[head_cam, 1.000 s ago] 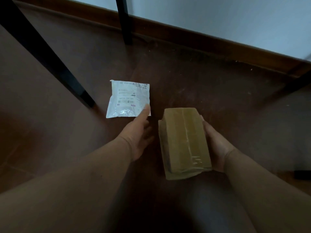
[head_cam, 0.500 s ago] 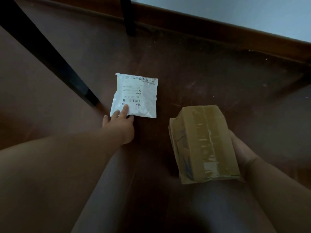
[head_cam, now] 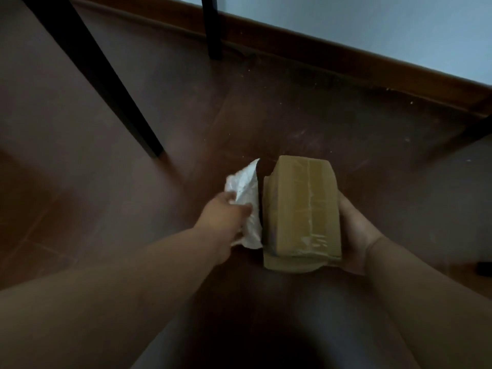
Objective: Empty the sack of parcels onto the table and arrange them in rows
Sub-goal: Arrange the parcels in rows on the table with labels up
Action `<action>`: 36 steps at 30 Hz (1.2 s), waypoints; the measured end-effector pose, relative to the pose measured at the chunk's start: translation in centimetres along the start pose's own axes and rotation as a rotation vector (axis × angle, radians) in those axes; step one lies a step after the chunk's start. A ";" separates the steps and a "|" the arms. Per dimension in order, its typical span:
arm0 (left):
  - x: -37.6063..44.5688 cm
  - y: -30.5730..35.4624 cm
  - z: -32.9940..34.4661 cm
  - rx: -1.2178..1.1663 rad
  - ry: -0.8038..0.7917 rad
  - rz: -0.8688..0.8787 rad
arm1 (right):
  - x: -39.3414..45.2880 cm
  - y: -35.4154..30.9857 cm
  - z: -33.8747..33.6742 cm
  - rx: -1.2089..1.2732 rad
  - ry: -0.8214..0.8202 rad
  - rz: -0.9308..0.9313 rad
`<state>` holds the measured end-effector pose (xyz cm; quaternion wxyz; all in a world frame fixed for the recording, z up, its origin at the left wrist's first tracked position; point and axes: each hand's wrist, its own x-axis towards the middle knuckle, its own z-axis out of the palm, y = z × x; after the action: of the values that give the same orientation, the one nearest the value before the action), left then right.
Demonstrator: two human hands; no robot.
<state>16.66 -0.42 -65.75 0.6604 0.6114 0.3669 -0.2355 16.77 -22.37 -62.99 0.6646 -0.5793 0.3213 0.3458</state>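
White mailer (head_cam: 246, 193) now off floor

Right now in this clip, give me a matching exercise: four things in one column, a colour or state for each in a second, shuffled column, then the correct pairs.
Things:
1. white parcel
2. brown box
3. table leg
4. skirting board

States:
A. wooden strip running along the foot of the wall
B. black, standing on the floor near the wall
C. crumpled, gripped by the left hand
D. wrapped in tape, held by the right hand

Pairs: 1-C, 2-D, 3-B, 4-A
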 end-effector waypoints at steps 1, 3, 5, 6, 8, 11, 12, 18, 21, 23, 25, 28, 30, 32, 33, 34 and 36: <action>-0.5 -0.2 0.5 -0.010 -0.047 -0.075 | -0.2 0.2 0.1 -0.013 0.009 0.019; -1.6 -0.3 1.6 -0.019 -0.061 -0.137 | -0.8 0.9 0.2 -0.036 -0.023 0.038; -2.7 -0.2 2.3 -0.060 -0.086 -0.151 | -1.7 1.4 0.3 -0.031 -0.036 0.084; -3.3 -0.2 2.5 -0.106 -0.150 -0.164 | -2.1 1.6 0.4 -0.030 -0.046 0.105; -4.3 -0.2 2.7 -0.135 -0.295 -0.171 | -3.1 1.5 0.4 -0.018 -0.096 0.085; -7.3 0.6 2.7 -0.039 -0.367 -0.169 | -5.2 0.9 0.3 0.004 -0.104 0.068; -8.5 0.8 2.6 -0.032 -0.355 -0.173 | -6.2 0.8 0.4 0.003 -0.109 0.079; -18.6 2.0 0.8 -0.058 -0.221 -0.196 | -14.8 -0.2 2.1 -0.041 -0.175 0.132; -25.4 3.3 -0.3 -0.038 -0.167 -0.192 | -20.8 -1.3 3.4 -0.066 -0.199 0.188; -30.2 4.7 -1.0 -0.055 -0.148 -0.219 | -25.4 -2.4 4.5 -0.085 -0.195 0.216; -35.3 6.9 -1.7 -0.069 -0.126 -0.240 | -30.3 -4.3 5.8 -0.119 -0.194 0.247; -43.1 11.7 -2.9 -0.071 -0.083 -0.240 | -38.0 -8.6 7.9 -0.188 -0.216 0.270; -48.5 15.6 -3.5 -0.108 -0.050 -0.251 | -43.5 -12.1 9.2 -0.232 -0.244 0.272; -53.7 19.6 -3.9 -0.140 -0.020 -0.239 | -48.8 -15.7 10.3 -0.272 -0.250 0.257; -56.1 21.5 -4.1 -0.144 -0.005 -0.229 | -51.4 -17.5 10.7 -0.277 -0.247 0.251; -58.4 23.4 -4.1 -0.145 0.008 -0.211 | -53.8 -19.3 11.0 -0.288 -0.251 0.245; -62.8 27.1 -4.0 -0.137 0.010 -0.146 | -58.5 -22.9 11.4 -0.298 -0.275 0.234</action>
<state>-2.47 -1.30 -0.01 0.6799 0.5376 0.4290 -0.2544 3.66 -18.24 -0.67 0.5646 -0.5774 0.2381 0.5396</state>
